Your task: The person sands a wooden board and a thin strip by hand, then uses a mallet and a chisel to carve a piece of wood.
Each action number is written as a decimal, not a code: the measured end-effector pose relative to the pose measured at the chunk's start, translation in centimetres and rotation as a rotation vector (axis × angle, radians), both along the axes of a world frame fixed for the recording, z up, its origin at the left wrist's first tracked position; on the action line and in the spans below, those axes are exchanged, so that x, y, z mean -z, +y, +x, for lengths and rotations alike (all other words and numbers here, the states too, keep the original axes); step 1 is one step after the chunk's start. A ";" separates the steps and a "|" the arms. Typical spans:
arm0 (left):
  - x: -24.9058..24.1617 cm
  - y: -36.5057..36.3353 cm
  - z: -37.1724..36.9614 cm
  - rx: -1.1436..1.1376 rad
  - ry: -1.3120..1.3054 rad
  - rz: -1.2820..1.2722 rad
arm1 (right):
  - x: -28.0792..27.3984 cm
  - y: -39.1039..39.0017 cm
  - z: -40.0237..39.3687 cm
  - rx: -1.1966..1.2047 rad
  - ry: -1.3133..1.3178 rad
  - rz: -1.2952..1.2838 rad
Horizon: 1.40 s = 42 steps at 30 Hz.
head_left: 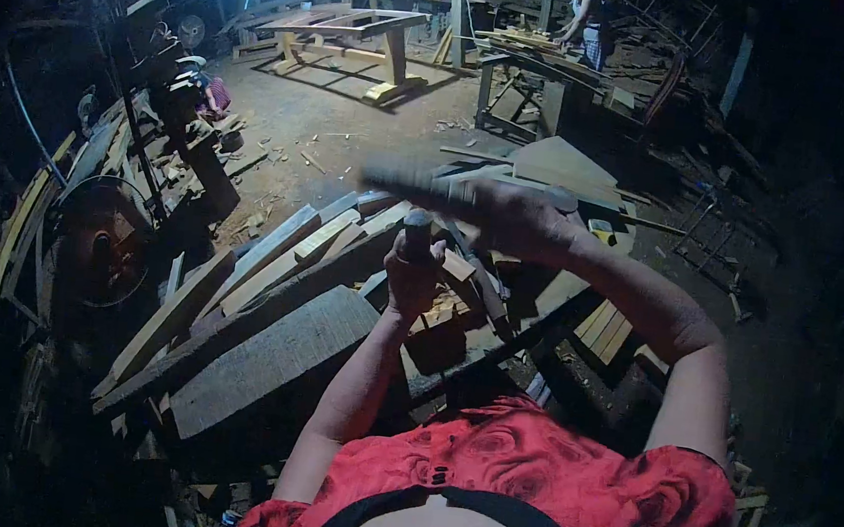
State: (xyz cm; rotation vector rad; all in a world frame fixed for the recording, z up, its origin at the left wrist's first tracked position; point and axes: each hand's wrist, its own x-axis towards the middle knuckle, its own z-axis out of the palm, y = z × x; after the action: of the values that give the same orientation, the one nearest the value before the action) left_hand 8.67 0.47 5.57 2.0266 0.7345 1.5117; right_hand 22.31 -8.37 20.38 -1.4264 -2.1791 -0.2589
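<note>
From where I stood, the person in the red patterned shirt (525,458) was at the bench (480,341) with both forearms out over it. The left hand (413,278) was shut in a firm grip round a short, upright handle (416,231), its rounded top poking out above the fist. What lay below that fist I couldn't tell. The right hand (526,220) had its grip closed on a dark bar (414,187), all blurred, held crosswise just above the handle; whether the two touched, I couldn't say.

Over the left part of the bench ran long wood strips (273,245), side by side, with a thick grey beam (278,359) nearer the person. Wood shavings (445,311) showed on it just by the left hand. At its far right side lay a wide pale board (563,163), and a small yellow object (602,231) sat near the right wrist.

Well beyond the bench stood a wooden table frame (347,28), and to the right of that a co-worker (586,22) was at a second worktop (540,61).
</note>
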 end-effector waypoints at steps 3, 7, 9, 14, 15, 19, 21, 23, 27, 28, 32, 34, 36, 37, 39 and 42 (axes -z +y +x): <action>0.4 0.5 0.1 -0.007 -0.043 0.068 | -0.9 -1.6 0.9 0.145 -0.071 -0.229; -0.5 -0.4 -0.3 0.019 0.005 0.029 | -2.8 -1.5 0.7 0.181 0.080 -0.056; -0.3 -0.3 -0.2 -0.009 0.048 0.067 | -2.2 -1.6 0.3 0.118 0.244 0.038; -0.9 -0.3 0.1 -0.009 -0.005 0.217 | -1.0 -2.2 0.4 0.188 -0.036 -0.216; -0.7 -0.2 0.0 0.016 0.002 0.155 | -1.8 -2.0 0.5 0.212 -0.014 -0.170; -0.6 -0.3 0.0 0.001 0.063 0.153 | -1.0 -1.8 0.6 0.153 0.223 -0.085; -1.2 -0.6 0.2 0.034 0.004 0.158 | 0.3 -2.1 0.0 0.071 0.145 0.050; -1.3 -0.5 0.4 0.062 -0.057 0.158 | 2.5 -2.3 1.3 0.207 0.057 -0.182; 1.2 1.4 0.2 -0.047 0.028 0.107 | 2.7 -3.7 1.0 0.347 0.396 -0.307; 1.9 1.8 0.0 -0.001 0.026 -0.031 | 4.1 -3.6 1.2 0.346 0.396 -0.322; -0.3 0.9 -1.7 0.160 -0.051 -0.446 | 13.8 -2.5 1.5 0.370 0.981 -0.546; 0.5 1.2 -2.2 0.339 -0.196 -0.512 | 19.1 -1.5 1.4 0.480 0.988 -0.621; 0.7 1.2 -2.8 0.520 -0.339 -0.567 | 23.5 -0.9 0.9 0.397 0.868 -0.353; 0.6 1.2 -3.2 0.620 -0.345 -0.567 | 24.2 -0.9 0.2 0.495 0.896 -0.409; 0.4 1.2 -3.6 0.711 -0.266 -0.521 | 25.4 -0.8 -0.3 0.514 0.837 -0.434; 0.2 1.1 -3.4 0.777 -0.324 -0.573 | 26.4 -0.6 0.2 0.533 0.790 -0.471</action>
State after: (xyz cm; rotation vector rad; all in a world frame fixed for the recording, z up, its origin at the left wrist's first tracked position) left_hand 5.26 1.60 5.34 1.3415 0.1627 0.9748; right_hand 22.47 -8.99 -6.03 -1.9171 -1.2320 0.5879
